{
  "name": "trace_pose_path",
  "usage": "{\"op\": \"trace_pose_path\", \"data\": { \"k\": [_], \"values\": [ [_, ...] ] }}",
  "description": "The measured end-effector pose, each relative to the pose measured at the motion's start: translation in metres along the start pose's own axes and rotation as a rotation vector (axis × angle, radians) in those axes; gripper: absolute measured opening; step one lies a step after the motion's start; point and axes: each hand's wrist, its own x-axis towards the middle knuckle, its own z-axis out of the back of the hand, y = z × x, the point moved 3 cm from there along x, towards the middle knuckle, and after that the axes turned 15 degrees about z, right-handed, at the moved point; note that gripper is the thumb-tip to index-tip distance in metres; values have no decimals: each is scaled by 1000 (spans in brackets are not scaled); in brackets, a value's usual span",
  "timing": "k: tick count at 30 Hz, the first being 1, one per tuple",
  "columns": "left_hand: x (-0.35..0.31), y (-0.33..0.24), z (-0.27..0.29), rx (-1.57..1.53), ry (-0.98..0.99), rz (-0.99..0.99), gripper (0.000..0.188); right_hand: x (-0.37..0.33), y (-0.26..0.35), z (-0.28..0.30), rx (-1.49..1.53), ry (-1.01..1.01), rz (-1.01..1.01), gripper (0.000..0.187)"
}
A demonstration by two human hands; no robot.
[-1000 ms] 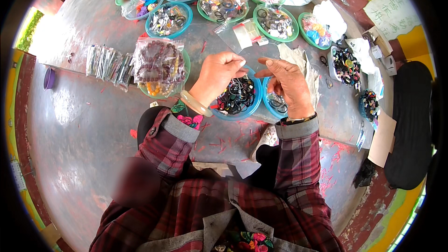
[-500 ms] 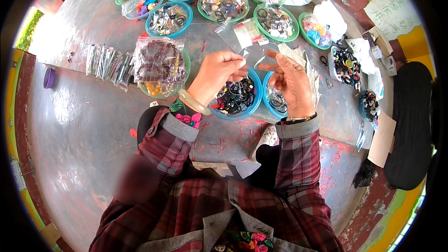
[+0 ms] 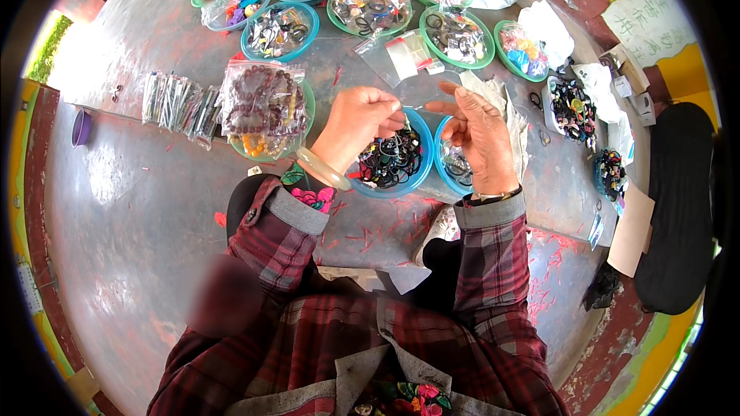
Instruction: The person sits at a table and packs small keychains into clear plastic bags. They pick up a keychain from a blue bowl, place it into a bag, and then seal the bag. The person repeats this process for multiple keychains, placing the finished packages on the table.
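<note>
Above two blue basins, my hands face each other at chest height. My left hand [image 3: 362,125], with a pale bangle at its wrist, is closed in a pinch on a thin clear piece of plastic [image 3: 411,100], hard to make out against the floor. Facing it, my right hand [image 3: 487,142] has its fingers bent and thumb raised; whatever its fingertips grip is too small to name. Below the left hand stands a blue basin [image 3: 422,173] heaped with black hair ties and small coloured pieces. Another blue basin [image 3: 443,163] with packed items is partly hidden by my right hand.
Bagged goods fill several basins, such as this green one [image 3: 472,62], along the far side. Left are bagged bead bracelets [image 3: 262,104] and packaged sticks [image 3: 181,108]. Right are a white tub [image 3: 551,108], cardboard [image 3: 630,231] and a long black object [image 3: 678,208].
The bright white glints between my fingertips have faded, and the clear piece now looks thinner. Both hands stay nearly in place.
</note>
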Motion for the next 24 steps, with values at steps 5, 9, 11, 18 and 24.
{"op": "trace_pose_path", "data": {
  "k": [5, 9, 11, 18, 24],
  "values": [
    [-2, -4, -4, 24, 33, -130, 18, 0, 0, 3, 34, -72, 33, 39],
    [-2, -5, -1, -70, 35, -117, 18, 0, 3, 5, 38, -81, 43, 37],
    [-5, -8, -3, -144, 5, -111, 19, 0, 3, 4, 4, -50, 12, 37],
    [0, -1, -3, -203, 131, -39, 23, -4, 1, -5, -45, 105, -29, 37],
    [-2, -3, -6, -237, 186, -54, 22, -2, -7, 3, -19, 157, -67, 34]
  ]
}}
